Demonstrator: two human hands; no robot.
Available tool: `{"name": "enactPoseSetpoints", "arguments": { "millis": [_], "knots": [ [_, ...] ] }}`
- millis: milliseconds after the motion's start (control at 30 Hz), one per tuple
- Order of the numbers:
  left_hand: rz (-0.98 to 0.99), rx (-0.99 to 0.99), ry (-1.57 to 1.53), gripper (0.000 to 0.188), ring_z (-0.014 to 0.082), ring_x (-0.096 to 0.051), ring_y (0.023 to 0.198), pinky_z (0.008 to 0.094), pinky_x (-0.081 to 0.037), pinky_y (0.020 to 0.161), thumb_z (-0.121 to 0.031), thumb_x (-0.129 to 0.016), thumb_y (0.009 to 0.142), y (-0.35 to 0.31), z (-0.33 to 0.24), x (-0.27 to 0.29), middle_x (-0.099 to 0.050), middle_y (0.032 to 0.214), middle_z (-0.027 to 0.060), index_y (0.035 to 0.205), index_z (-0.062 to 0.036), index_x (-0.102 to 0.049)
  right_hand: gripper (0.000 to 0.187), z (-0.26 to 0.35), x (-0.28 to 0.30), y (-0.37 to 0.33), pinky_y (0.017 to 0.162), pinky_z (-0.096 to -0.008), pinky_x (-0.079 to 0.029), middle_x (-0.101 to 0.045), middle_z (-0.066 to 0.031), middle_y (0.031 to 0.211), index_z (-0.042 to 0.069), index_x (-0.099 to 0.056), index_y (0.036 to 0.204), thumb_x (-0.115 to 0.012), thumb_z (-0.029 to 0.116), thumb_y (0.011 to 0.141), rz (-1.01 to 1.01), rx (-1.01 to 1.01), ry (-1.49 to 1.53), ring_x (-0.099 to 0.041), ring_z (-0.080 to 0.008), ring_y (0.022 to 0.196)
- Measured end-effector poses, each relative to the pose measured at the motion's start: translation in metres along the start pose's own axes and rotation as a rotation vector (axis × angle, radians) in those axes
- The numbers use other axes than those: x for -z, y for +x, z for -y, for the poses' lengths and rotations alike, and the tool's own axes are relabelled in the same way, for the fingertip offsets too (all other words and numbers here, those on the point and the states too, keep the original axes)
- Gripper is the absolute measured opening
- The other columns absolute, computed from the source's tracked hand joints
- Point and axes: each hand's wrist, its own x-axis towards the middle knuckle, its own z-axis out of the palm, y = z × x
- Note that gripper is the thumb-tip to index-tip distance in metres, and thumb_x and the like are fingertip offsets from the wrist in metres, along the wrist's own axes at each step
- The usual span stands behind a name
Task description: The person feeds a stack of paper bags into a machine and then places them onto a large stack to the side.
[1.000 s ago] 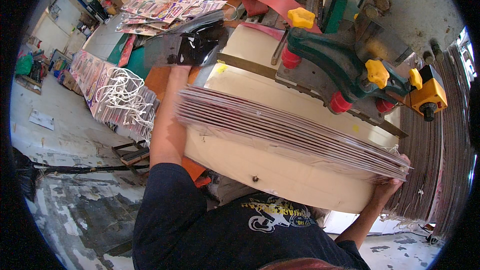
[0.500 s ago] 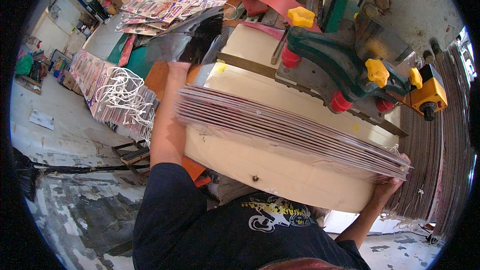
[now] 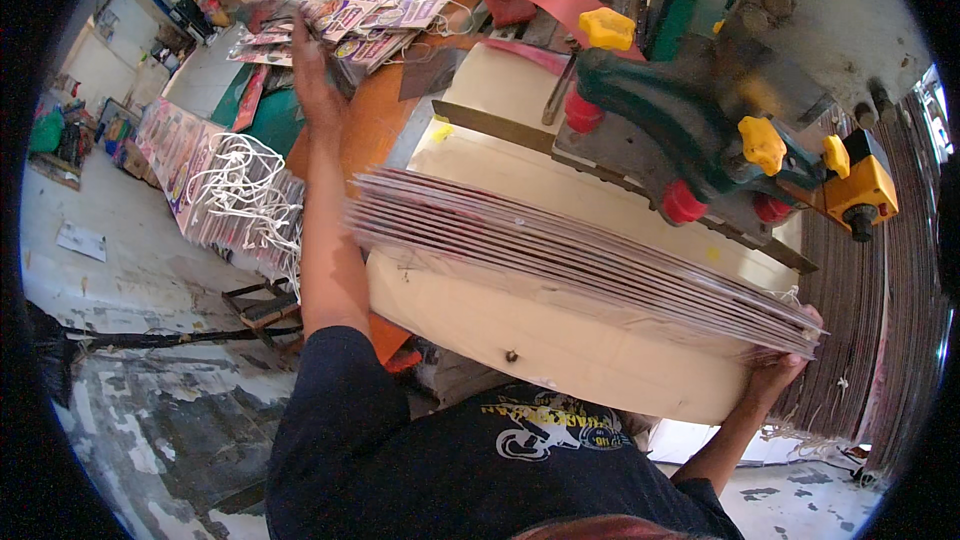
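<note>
A stack of thin flat sheets (image 3: 560,250) in clear plastic lies edge-up across the cream work table (image 3: 600,365) before me. My right hand (image 3: 785,365) is closed round the stack's right end. My left arm reaches forward past the stack's left end. My left hand (image 3: 318,80) is at the near side of a loose pile of printed flat packs (image 3: 385,15) with white strings. Motion blurs its fingers, so whether it holds a pack is unclear. A dark flat piece (image 3: 428,75) lies on the orange board (image 3: 375,130) right of that hand.
A machine with a green arm (image 3: 650,115), yellow knobs (image 3: 607,29) and red rubber feet (image 3: 684,202) stands over the table. A metal bar (image 3: 500,128) crosses the table. Bundled packs with white cords (image 3: 245,180) stand at left. Tall stacked sheets (image 3: 850,340) rise at right.
My left hand has moved forward and left to the printed pile. The clear dark plastic sheet that covered it is gone from over it. My right hand and the stack stay put.
</note>
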Motion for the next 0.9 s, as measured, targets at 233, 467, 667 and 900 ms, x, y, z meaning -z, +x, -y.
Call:
{"name": "enactPoseSetpoints", "arguments": {
  "millis": [233, 467, 667, 900],
  "knots": [
    [0.758, 0.274, 0.66, 0.05, 0.0354, -0.031, 0.146, 0.0564, -0.021, 0.118, -0.048, -0.061, 0.093, -0.049, 0.032, -0.022, -0.042, 0.153, 0.0169, 0.135, -0.0206, -0.062, 0.104, -0.009, 0.01, 0.002, 0.092, -0.0419, -0.054, -0.059, -0.0116, 0.114, 0.001, -0.048, 0.128, -0.077, 0.076, 0.062, 0.026, 0.01, 0.065, -0.061, -0.0248, 0.106],
    [0.534, 0.233, 0.456, 0.046, 0.0357, -0.035, 0.143, 0.0557, -0.026, 0.116, -0.04, -0.066, 0.091, -0.052, 0.052, -0.019, -0.045, 0.15, 0.0184, 0.128, -0.0137, -0.065, 0.106, -0.031, 0.039, 0.006, 0.103, -0.0416, -0.044, -0.05, -0.0117, 0.127, -0.001, -0.042, 0.138, -0.067, 0.078, 0.072, 0.151, 0.066, -0.054, -0.052, -0.0245, 0.119],
    [0.115, 0.43, 0.68, 0.075, 0.0408, -0.046, 0.132, 0.0457, -0.038, 0.108, -0.045, -0.075, 0.082, -0.052, 0.086, 0.01, -0.054, 0.137, 0.0259, 0.134, 0.002, -0.051, 0.106, -0.029, 0.037, 0.006, 0.102, -0.042, -0.045, -0.05, -0.0108, 0.128, -0.001, -0.043, 0.137, -0.068, 0.078, 0.071, 0.124, 0.078, -0.091, -0.053, -0.0245, 0.118],
    [0.069, 0.562, 0.744, 0.09, 0.0424, -0.057, 0.118, 0.0514, -0.042, 0.102, -0.063, -0.069, 0.08, -0.058, 0.115, 0.032, -0.059, 0.127, 0.0287, 0.137, 0.0045, -0.047, 0.106, -0.025, 0.032, 0.005, 0.101, -0.0419, -0.045, -0.051, -0.01, 0.124, 0.0, -0.046, 0.133, -0.066, 0.082, 0.069, 0.108, 0.071, -0.08, -0.053, -0.0238, 0.116]
  ]
}}
